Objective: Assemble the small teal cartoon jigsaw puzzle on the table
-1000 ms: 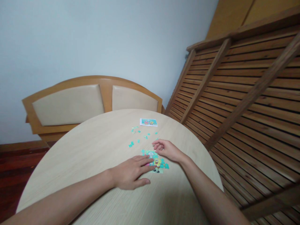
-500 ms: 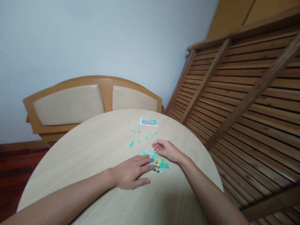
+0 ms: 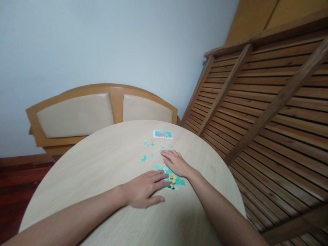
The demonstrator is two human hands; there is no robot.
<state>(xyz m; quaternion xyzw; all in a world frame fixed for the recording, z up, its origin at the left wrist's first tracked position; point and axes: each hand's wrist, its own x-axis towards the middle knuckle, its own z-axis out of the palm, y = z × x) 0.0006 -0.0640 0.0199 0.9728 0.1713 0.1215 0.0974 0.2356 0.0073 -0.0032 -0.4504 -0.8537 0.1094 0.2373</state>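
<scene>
A partly joined jigsaw puzzle [image 3: 172,178] with a yellow square cartoon figure on a turquoise ground lies near the middle of the table. My left hand [image 3: 145,188] rests flat with its fingers spread, the fingertips over the puzzle's left part and hiding some of it. Beyond the puzzle's top edge, my right hand [image 3: 177,163] reaches out with its fingers extended. Its fingertips are at a small turquoise puzzle piece [image 3: 159,150], and whether they touch it is hard to see. Other loose puzzle pieces [image 3: 144,158] lie to the left and farther back.
A picture card [image 3: 163,134] showing the cartoon scene lies at the back of the round wooden table [image 3: 102,153]. A padded headboard [image 3: 77,114] stands behind the table, against the wall. On the right leans a slatted wooden frame [image 3: 256,112].
My right hand has moved a little left and away from me, its curled fingers now stretched towards the loose pieces. My left hand has stayed in place on the puzzle.
</scene>
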